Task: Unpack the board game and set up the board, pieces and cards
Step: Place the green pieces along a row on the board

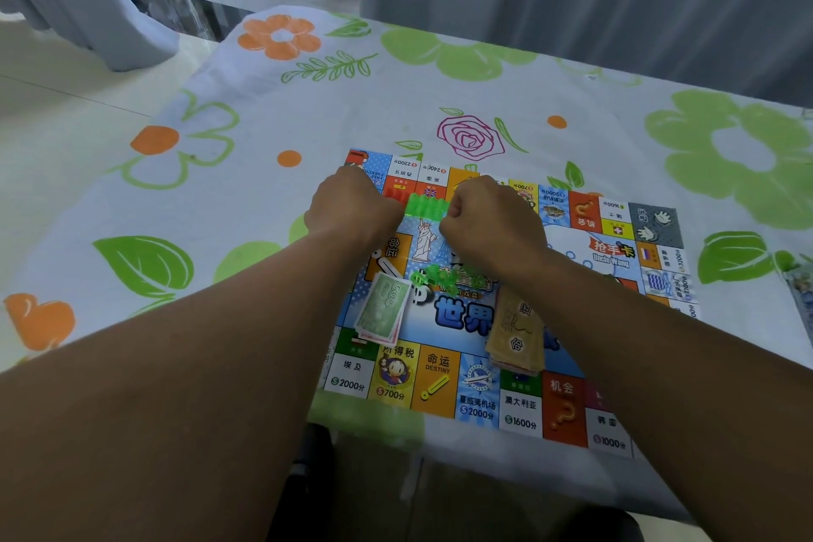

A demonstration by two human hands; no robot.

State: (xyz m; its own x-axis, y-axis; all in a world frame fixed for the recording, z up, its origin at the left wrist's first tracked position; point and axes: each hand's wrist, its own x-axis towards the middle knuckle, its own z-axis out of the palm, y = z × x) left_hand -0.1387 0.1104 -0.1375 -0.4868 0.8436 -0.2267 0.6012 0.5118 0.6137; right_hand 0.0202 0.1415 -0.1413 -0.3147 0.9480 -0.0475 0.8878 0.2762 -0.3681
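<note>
Hands on green house strip (426, 206) over board (435, 383).
Head view: left hand (352, 211) and right hand (488, 224), fingers curled, each grip one end of the green house strip, over the board's far side. The board lies flat on the flowered tablecloth (308, 114). On it rest a green banknote stack (382, 312) at left, a tan banknote stack (514, 334) at right, and loose green pieces (435, 275) between them.
</note>
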